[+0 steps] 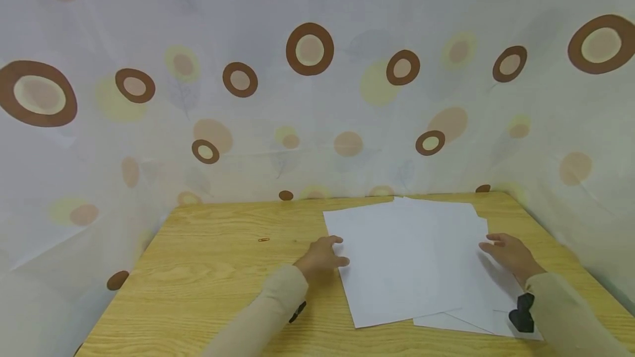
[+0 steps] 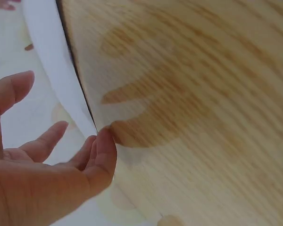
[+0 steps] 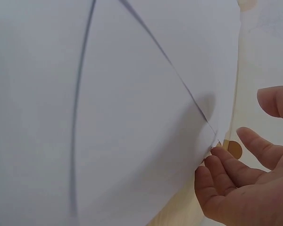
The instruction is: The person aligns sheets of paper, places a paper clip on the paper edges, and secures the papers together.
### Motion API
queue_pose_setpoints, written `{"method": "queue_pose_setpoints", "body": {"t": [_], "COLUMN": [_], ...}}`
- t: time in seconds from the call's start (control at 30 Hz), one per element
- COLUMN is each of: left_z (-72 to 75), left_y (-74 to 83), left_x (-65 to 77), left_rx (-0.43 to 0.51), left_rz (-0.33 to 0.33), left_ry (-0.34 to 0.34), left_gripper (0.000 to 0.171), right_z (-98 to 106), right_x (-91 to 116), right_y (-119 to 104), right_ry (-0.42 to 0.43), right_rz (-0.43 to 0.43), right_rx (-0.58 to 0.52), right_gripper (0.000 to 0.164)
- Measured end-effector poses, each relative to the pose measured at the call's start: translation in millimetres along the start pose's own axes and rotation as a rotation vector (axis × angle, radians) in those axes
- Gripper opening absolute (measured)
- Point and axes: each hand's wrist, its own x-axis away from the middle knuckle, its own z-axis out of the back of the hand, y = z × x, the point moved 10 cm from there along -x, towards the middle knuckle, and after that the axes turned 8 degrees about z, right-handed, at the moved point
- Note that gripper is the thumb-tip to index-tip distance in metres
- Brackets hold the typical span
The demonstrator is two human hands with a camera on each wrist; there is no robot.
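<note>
Several white sheets of paper (image 1: 392, 263) lie overlapping on the wooden table, turned at slightly different angles. My left hand (image 1: 322, 255) is at the left edge of the top sheet, thumb apart from the fingers. In the left wrist view, its lower fingertips (image 2: 104, 136) touch down right at the paper's edge. On the other side, my right hand (image 1: 511, 255) is by the right edges of the sheets. The right wrist view shows its fingertips (image 3: 217, 153) at the paper's border, with the thumb (image 3: 276, 101) held away.
A small orange paper clip (image 1: 263, 239) lies on the wooden table (image 1: 213, 274), left of the sheets. Behind and beside the table hangs a pale cloth (image 1: 278, 109) printed with brown rings and dots. A dark strap (image 1: 522, 313) shows at the right wrist.
</note>
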Motion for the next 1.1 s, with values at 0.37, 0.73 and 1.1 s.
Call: {"method": "queue_pose_setpoints", "body": {"t": [0.37,0.73,1.1], "left_z": [-6.1,-6.8,-3.1], "left_y": [15.6,12.9,12.1], "left_x": [7.6,9.9,13.0], "left_rx": [-0.426,-0.287,0.053], "left_rz": [-0.042,-0.036,-0.009], "left_ry": [0.16,0.115,-0.024], "left_gripper": [0.081,0.074,0.064], "right_z": [-2,-1,-2], "right_x": [2,2,1], "right_y": [0,0,6], "right_ry": [-0.003,0.003,0.023], "right_rz": [0.009,0.015,-0.033], "right_rx": [0.013,0.019,-0.043], "right_gripper": [0.076,0.075,0.078]}}
